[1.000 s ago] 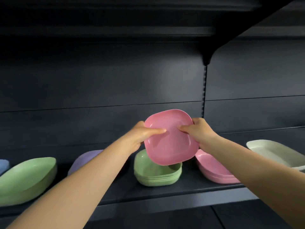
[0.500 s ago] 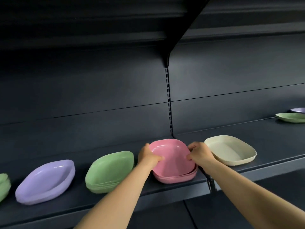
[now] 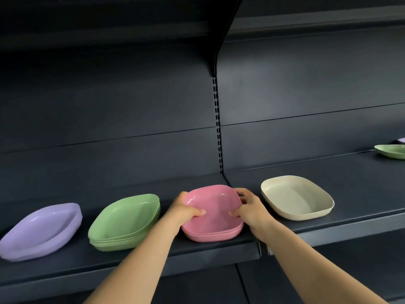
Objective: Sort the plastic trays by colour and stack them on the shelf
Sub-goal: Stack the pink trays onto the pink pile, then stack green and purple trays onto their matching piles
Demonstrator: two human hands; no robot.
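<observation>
On the near edge of the dark shelf (image 3: pixel 328 229), at centre, a pink tray (image 3: pixel 213 207) is held on top of a pink stack (image 3: pixel 210 234). The tray is gripped from both sides: the left hand (image 3: pixel 183 212) is curled over its left rim with the thumb inside the tray, and the right hand (image 3: pixel 251 208) is curled over its right rim, thumb inside too and fingers wrapped round the far corner. The top tray is nested into the ones below it; whether it is fully seated cannot be told.

Left of the pink stack, just beside the left hand, a green stack (image 3: pixel 125 222) of several trays is seen. Further left, a purple tray (image 3: pixel 41 231) is set on the same shelf; whether it is more than one tray cannot be told. Right of the pink stack, apart from the right hand, a cream tray (image 3: pixel 297 197) is seen, with a second rim visible under it. At the far right edge, well apart, a green tray (image 3: pixel 391 151) lies on the shelf, and a sliver of another purple tray (image 3: pixel 401 140) is seen behind it. A slotted upright (image 3: pixel 217 119) runs down the back panel behind the pink stack.
</observation>
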